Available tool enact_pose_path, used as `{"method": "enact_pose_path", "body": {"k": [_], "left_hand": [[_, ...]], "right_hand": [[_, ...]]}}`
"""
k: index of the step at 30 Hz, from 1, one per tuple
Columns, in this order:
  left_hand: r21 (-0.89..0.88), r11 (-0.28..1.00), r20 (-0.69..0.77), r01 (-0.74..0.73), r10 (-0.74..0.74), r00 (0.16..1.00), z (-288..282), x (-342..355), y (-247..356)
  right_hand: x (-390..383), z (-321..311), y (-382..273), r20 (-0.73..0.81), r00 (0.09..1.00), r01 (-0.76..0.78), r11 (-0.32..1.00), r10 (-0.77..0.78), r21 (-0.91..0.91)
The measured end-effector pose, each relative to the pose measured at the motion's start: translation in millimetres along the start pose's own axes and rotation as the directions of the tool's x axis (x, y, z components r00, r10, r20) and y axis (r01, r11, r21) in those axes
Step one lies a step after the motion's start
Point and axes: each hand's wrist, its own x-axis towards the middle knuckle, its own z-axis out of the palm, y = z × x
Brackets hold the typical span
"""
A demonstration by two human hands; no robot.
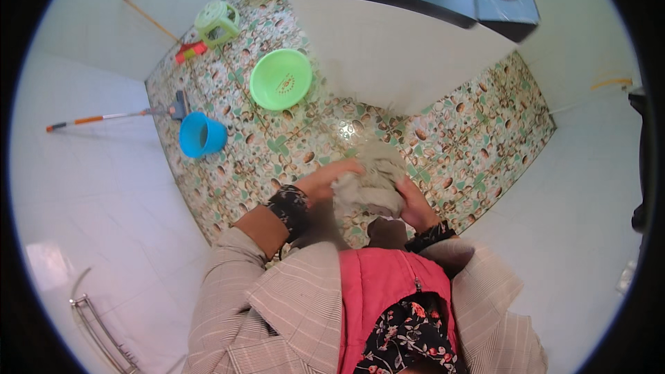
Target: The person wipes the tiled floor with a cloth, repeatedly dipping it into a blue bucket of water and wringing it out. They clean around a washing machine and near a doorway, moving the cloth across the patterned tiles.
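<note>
A bunched greyish-beige cloth (370, 183) hangs in front of my body, above the patterned tile floor. My left hand (334, 177) grips its left side, the fingers closed into the folds. On the opposite side my right hand (418, 208) is closed on the cloth's right edge, with the thumb side upward. Some fingertips of both hands are hidden by the fabric. The cloth is crumpled, and its lower part droops toward my feet.
Ahead stands a white washing machine (388, 55) with a blue top. To its left are a green basin (280, 79), a green stool (218, 23), a red-headed broom (190, 52), a blue bucket (203, 136) and a mop (104, 118). A metal rail (104, 332) is on the left wall.
</note>
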Motion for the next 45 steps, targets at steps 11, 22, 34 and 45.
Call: {"method": "enact_pose_path", "body": {"k": [11, 22, 34, 45], "left_hand": [[-0.005, 0.947, -0.349, -0.322, 0.300, 0.888, -150.1, -206.7, 82.6], [0.035, 0.957, -0.439, -0.288, 0.274, 0.856, -259.9, -247.6, 163.5], [-0.065, 0.937, -0.482, -0.343, 0.272, 0.833, -377.8, -296.6, 259.7], [0.075, 0.916, -0.449, -0.395, 0.385, 0.806, -464.0, -377.6, 347.1]], "right_hand": [[204.2, 188.0, 64.3, -0.205, 0.952, -0.293, 0.874, 0.228, -0.388], [320.3, 258.1, 51.2, -0.144, 0.989, -0.082, 0.930, 0.032, -0.357], [498.7, 327.5, 60.1, -0.224, 0.967, -0.232, 0.788, 0.123, -0.571], [582.6, 422.8, 94.3, -0.332, 0.938, -0.335, 0.510, 0.100, -0.792]]}}
